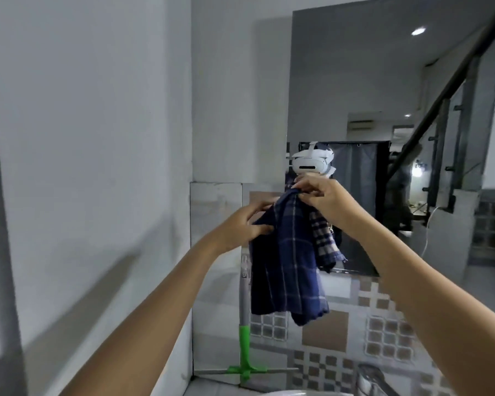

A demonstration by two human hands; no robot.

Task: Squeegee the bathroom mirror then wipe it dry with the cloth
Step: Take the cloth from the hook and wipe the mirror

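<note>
The right hand [320, 192] pinches the top corner of the navy plaid cloth [286, 258]; the left hand [246, 224] grips its side edge, apparently spreading it before the mirror [383, 81] (the green-handled squeegee [245, 347] leans below).

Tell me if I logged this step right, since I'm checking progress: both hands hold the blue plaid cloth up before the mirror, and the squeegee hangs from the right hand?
Not quite. In the head view the squeegee leans against the tiled wall, unheld. Both the left hand and right hand do hold the blue plaid cloth before the mirror.
</note>
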